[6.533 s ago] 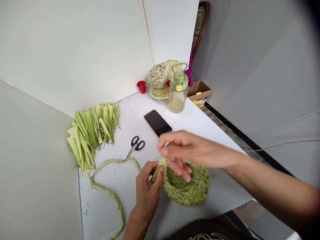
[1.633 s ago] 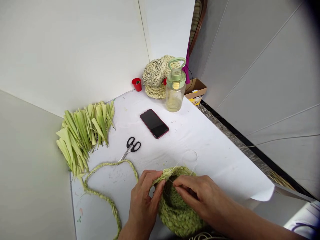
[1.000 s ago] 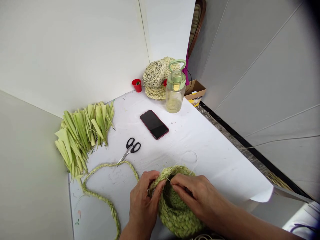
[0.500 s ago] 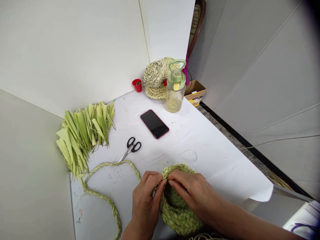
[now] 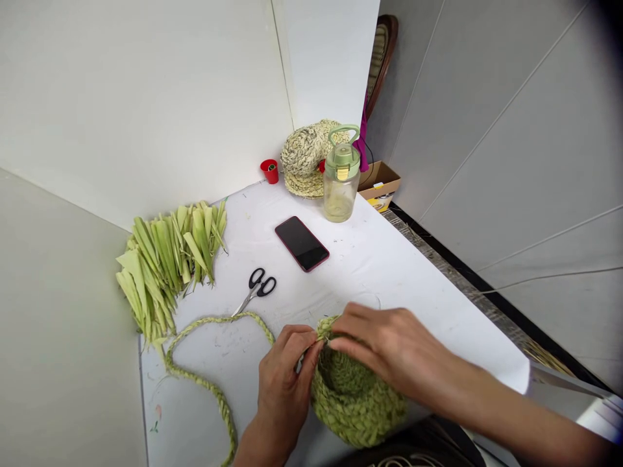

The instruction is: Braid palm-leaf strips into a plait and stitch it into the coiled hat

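Note:
A small green braided basket (image 5: 355, 402) rests at the near edge of the white table (image 5: 418, 292). My left hand (image 5: 285, 383) pinches its left rim where the loose braid (image 5: 204, 383) joins. My right hand (image 5: 389, 347) lies over the far rim with fingers closed in a pinch at the same spot; what it pinches is too small to make out. A thin pale thread loops on the table just beyond the basket.
Black-handled scissors (image 5: 257, 290) and a dark phone (image 5: 302, 243) lie beyond the hands. A bundle of green leaf strips (image 5: 168, 259) sits at the left. A green-lidded bottle (image 5: 341, 178), a pale woven hat (image 5: 304, 155) and a red cup (image 5: 270, 170) stand at the back corner.
My right hand came down from above the basket to its rim, then slid over the far rim toward my left fingers. My left hand kept its pinch on the rim.

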Motion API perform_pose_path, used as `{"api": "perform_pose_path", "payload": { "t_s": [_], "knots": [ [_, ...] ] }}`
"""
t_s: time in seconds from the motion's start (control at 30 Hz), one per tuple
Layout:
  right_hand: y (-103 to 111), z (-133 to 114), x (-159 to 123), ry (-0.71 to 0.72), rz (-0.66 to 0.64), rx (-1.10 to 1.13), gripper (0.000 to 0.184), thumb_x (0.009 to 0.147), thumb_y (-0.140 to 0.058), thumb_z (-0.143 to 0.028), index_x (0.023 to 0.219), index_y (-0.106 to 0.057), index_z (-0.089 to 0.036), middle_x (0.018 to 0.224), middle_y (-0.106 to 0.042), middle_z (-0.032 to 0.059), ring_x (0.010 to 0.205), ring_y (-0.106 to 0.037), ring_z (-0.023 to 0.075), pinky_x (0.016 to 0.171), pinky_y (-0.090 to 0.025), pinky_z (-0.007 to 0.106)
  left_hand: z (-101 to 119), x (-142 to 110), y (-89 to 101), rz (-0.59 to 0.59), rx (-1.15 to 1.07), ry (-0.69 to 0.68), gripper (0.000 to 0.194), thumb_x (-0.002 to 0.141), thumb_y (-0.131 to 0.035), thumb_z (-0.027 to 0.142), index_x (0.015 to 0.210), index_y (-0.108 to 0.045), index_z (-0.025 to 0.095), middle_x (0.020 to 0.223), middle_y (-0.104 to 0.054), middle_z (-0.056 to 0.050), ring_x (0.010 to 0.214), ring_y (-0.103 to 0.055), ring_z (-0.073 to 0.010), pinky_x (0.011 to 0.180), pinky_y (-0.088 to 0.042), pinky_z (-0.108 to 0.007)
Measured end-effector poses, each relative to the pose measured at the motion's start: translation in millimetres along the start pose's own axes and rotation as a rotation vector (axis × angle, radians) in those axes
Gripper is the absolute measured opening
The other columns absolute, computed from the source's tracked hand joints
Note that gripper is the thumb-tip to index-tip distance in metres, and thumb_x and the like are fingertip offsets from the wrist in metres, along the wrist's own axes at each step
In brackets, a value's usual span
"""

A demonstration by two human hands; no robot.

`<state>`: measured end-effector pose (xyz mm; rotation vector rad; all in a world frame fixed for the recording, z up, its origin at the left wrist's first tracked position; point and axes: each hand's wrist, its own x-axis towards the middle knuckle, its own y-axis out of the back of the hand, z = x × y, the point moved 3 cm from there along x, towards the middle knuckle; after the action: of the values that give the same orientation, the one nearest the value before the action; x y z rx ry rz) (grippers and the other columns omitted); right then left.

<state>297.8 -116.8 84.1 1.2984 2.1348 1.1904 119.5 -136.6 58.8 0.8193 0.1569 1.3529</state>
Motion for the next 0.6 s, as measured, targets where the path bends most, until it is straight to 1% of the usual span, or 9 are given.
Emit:
{"api": "perform_pose_path", "payload": {
  "t_s": [0.07,0.13,0.23,0.37,0.4,0.43,0.53,0.57,0.6],
  "knots": [
    [16.8,5.4,9.4,-0.011,0.075,-0.004,0.023,0.102,-0.049,-0.031,0.097,-0.068,-0.02,0.092,-0.065,0.0047,0.079,-0.062,0.0171,0.067,-0.041,0.029,-1.0,1.8,-0.5,-0.011,-0.017,0.015,0.016,0.092,-0.058,0.007,0.096,-0.065,0.021,0.092,-0.068,-0.004,0.086,-0.067,-0.0142,0.076,-0.052,-0.021],
    [24.1,11.0,19.9,-0.016,0.081,0.057,0.018,0.099,-0.055,-0.028,0.095,-0.071,-0.02,0.092,-0.066,0.0045,0.086,-0.062,0.0184,0.072,-0.043,0.03,-1.8,3.8,-2.3,-0.024,-0.044,0.021,0.016,0.092,-0.057,0.008,0.096,-0.065,0.021,0.093,-0.069,-0.003,0.087,-0.067,-0.014,0.078,-0.052,-0.022],
    [18.1,18.3,34.5,-0.04,-0.025,0.288,0.009,0.091,-0.064,-0.021,0.088,-0.072,-0.021,0.087,-0.067,0.0009,0.084,-0.061,0.0154,0.075,-0.044,0.027,-2.3,7.4,-6.0,-0.035,-0.08,0.026,0.015,0.091,-0.058,0.008,0.095,-0.066,0.02,0.094,-0.07,-0.003,0.087,-0.067,-0.0139,0.078,-0.052,-0.022],
    [7.7,24.6,47.2,-0.077,-0.175,0.481,0.008,0.085,-0.066,-0.019,0.079,-0.072,-0.018,0.079,-0.066,-0.0005,0.072,-0.057,0.0125,0.065,-0.041,0.024,-4.3,12.2,-9.8,-0.047,-0.135,0.052,0.012,0.09,-0.061,0.009,0.093,-0.066,0.02,0.092,-0.07,-0.002,0.085,-0.067,-0.0132,0.077,-0.051,-0.021],
    [8.0,25.9,49.6,-0.076,-0.189,0.53,0.009,0.084,-0.066,-0.02,0.078,-0.072,-0.017,0.077,-0.066,-0.0006,0.07,-0.056,0.0121,0.063,-0.04,0.024,-4.9,13.2,-10.2,-0.048,-0.144,0.058,0.012,0.09,-0.062,0.01,0.092,-0.066,0.02,0.091,-0.07,-0.002,0.085,-0.067,-0.0132,0.077,-0.051,-0.021],
    [10.3,27.4,51.8,-0.078,-0.171,0.595,0.01,0.084,-0.067,-0.021,0.077,-0.071,-0.017,0.076,-0.066,-0.0006,0.07,-0.056,0.0118,0.062,-0.04,0.024,-5.5,14.1,-10.5,-0.047,-0.147,0.061,0.011,0.09,-0.062,0.01,0.092,-0.066,0.02,0.091,-0.07,-0.002,0.085,-0.067,-0.0131,0.076,-0.051,-0.021],
    [28.7,32.6,56.1,-0.094,0.018,0.891,0.016,0.088,-0.067,-0.029,0.079,-0.066,-0.016,0.078,-0.068,0.0006,0.063,-0.057,0.0093,0.055,-0.039,0.021,-6.8,16.6,-11.0,-0.042,-0.138,0.058,0.012,0.089,-0.062,0.009,0.091,-0.065,0.02,0.091,-0.07,-0.001,0.085,-0.067,-0.013,0.075,-0.051,-0.02],
    [36.3,33.3,55.8,-0.1,0.031,0.999,0.019,0.09,-0.065,-0.033,0.081,-0.062,-0.016,0.079,-0.07,0.0013,0.058,-0.057,0.0083,0.05,-0.037,0.02,-7.1,17.3,-11.2,-0.044,-0.137,0.059,0.012,0.089,-0.062,0.009,0.09,-0.065,0.02,0.09,-0.07,-0.001,0.085,-0.067,-0.0129,0.075,-0.051,-0.02],
    [44.1,32.8,54.4,-0.106,-0.013,1.094,0.022,0.093,-0.062,-0.037,0.084,-0.059,-0.017,0.079,-0.071,0.0018,0.053,-0.059,0.0082,0.045,-0.036,0.02,-7.5,18.0,-11.4,-0.048,-0.138,0.061,0.012,0.089,-0.062,0.009,0.09,-0.065,0.02,0.09,-0.069,-0.001,0.084,-0.066,-0.0128,0.074,-0.051,-0.02]
  ]
}}
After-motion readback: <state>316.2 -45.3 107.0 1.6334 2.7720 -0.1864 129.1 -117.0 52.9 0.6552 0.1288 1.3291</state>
